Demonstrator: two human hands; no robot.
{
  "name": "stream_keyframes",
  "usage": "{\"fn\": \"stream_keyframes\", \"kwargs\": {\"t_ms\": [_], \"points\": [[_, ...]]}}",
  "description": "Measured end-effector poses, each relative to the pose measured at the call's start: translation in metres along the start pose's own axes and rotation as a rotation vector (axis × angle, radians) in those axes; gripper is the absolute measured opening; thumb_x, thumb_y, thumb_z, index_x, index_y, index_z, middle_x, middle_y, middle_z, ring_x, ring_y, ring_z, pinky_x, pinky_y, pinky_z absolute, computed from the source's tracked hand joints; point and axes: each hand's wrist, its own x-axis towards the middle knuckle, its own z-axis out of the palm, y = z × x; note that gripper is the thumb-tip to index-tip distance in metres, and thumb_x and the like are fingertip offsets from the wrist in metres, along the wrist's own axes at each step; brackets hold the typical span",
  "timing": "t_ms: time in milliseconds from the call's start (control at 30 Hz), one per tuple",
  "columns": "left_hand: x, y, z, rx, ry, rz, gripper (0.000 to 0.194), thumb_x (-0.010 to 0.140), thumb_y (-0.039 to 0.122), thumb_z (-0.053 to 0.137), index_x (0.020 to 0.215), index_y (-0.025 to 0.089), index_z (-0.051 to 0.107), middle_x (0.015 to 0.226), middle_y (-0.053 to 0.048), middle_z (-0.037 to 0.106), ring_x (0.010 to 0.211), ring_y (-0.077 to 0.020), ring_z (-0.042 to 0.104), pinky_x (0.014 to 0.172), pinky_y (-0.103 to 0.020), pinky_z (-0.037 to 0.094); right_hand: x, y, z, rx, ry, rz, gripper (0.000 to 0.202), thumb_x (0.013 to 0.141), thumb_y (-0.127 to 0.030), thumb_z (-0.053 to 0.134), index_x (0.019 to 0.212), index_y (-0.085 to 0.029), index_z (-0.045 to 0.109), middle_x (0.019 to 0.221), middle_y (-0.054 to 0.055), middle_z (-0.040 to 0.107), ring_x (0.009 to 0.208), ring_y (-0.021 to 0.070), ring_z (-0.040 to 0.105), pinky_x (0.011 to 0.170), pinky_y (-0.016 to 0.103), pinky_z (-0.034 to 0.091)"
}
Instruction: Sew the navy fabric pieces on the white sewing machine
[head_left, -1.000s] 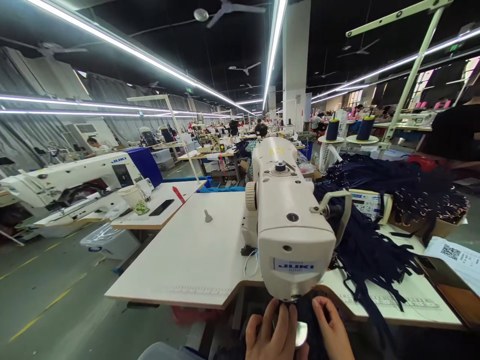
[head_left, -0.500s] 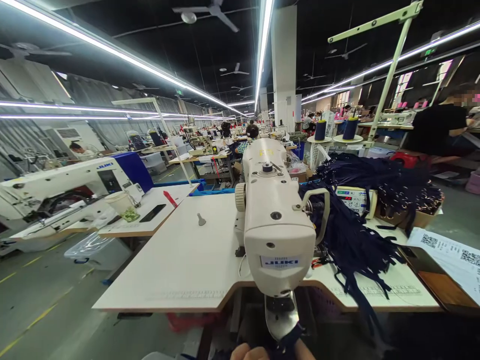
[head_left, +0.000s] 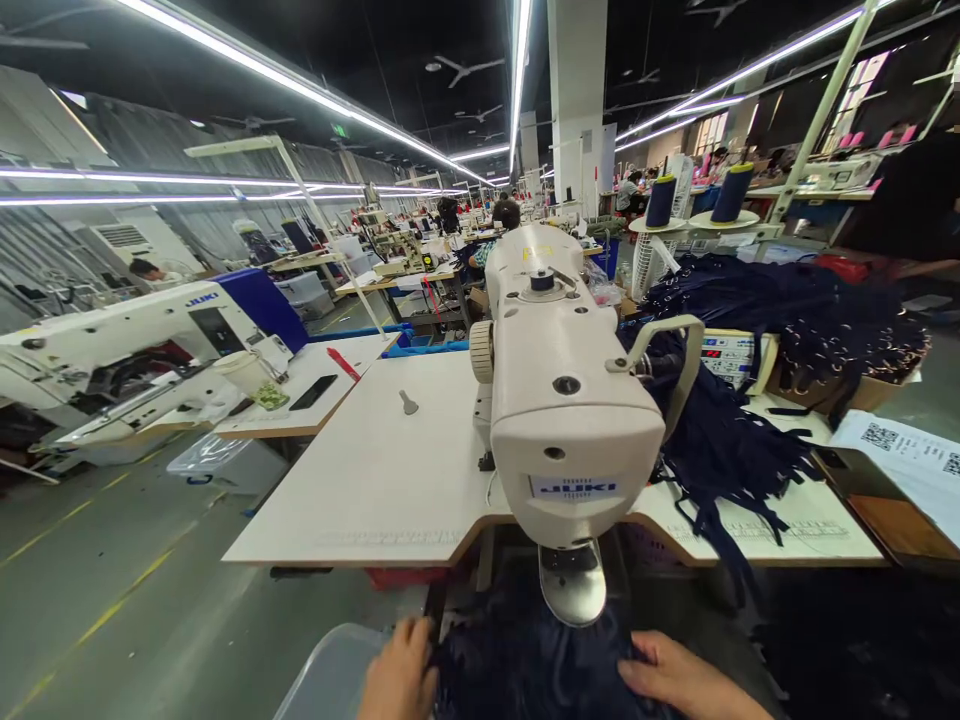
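Dark navy fabric spreads below the sewing machine's front end, partly blurred and cut off by the lower edge of view. At its left side my left hand has its fingers curled over the cloth. My right hand pinches the right side between thumb and fingers. Just above the cloth is a shiny metal plate under the white JUKI sewing machine head. The needle area is hidden from me. Whether the fabric is one piece or a bundle of straps I cannot tell.
Navy straps with metal rings heap on the right of the white table, beside a control panel. A phone and printed paper lie farther right. A clear plastic bin stands lower left.
My hands, low and close under the machine before, are now farther apart on either side of the navy fabric. Much more of the fabric shows. The camera view has tilted down.
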Motion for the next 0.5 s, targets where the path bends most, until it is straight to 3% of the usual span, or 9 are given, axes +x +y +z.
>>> {"fn": "stream_keyframes", "kwargs": {"t_ms": [67,133,167,233,300,400,500], "points": [[-0.003,0.034,0.019,-0.084,0.014,0.216,0.052,0.074,0.004,0.054,0.124,0.021,0.051,0.122,-0.007,0.064,0.112,-0.0154,0.062,0.093,-0.024,0.047,-0.003,-0.013,0.001,0.090,0.066,0.022,0.054,0.062,-0.073,0.071,0.063,-0.019,0.071,0.055,0.001,0.065,0.061,0.0226,0.067,0.070,0.034,0.053],[0.000,0.076,0.032,-0.170,0.096,0.543,0.062,0.074,0.022,0.067,0.131,0.020,0.044,0.119,-0.006,0.067,0.107,-0.0166,0.064,0.090,-0.023,0.049,-0.006,-0.025,0.003,0.157,0.176,0.060,0.050,0.070,-0.069,0.069,0.069,-0.019,0.071,0.066,0.004,0.070,0.070,0.0249,0.069,0.075,0.036,0.054],[0.002,0.094,0.036,-0.171,0.172,0.683,0.054,0.076,0.028,0.065,0.126,0.020,0.046,0.108,-0.002,0.071,0.095,-0.0163,0.068,0.085,-0.024,0.051,-0.009,-0.030,0.006,0.170,0.237,0.086,0.049,0.072,-0.069,0.068,0.073,-0.020,0.071,0.071,0.005,0.071,0.075,0.0256,0.070,0.077,0.036,0.054],[0.008,0.123,0.041,-0.164,0.256,0.681,0.028,0.075,0.016,0.058,0.101,0.022,0.052,0.078,0.005,0.069,0.067,-0.0142,0.067,0.074,-0.025,0.051,-0.014,-0.037,0.010,0.120,0.306,0.090,0.048,0.074,-0.068,0.067,0.080,-0.020,0.069,0.078,0.005,0.072,0.083,0.0255,0.069,0.084,0.035,0.052],[0.012,0.136,0.043,-0.149,0.294,0.639,0.024,0.067,0.006,0.051,0.082,0.024,0.046,0.063,0.007,0.061,0.053,-0.0139,0.061,0.064,-0.027,0.048,-0.017,-0.041,0.013,-0.041,0.268,-0.002,0.048,0.080,-0.067,0.061,0.078,-0.020,0.066,0.079,0.003,0.070,0.084,0.0239,0.066,0.084,0.032,0.051],[0.012,0.135,0.042,-0.135,0.308,0.626,0.027,0.059,0.004,0.048,0.076,0.025,0.042,0.059,0.007,0.058,0.049,-0.0140,0.058,0.057,-0.028,0.044,-0.019,-0.041,0.014,-0.338,0.122,-0.192,0.047,0.092,-0.061,0.047,0.072,-0.020,0.057,0.074,0.001,0.064,0.074,0.0201,0.060,0.073,0.027,0.049],[0.009,0.129,0.041,-0.117,0.288,0.636,0.026,0.058,0.005,0.048,0.074,0.025,0.043,0.056,0.008,0.058,0.046,-0.0131,0.058,0.054,-0.028,0.042,-0.011,-0.035,0.011,-0.640,0.118,-0.288,0.049,0.097,-0.055,0.034,0.069,-0.020,0.055,0.069,0.002,0.063,0.066,0.0195,0.060,0.064,0.027,0.047]]}}
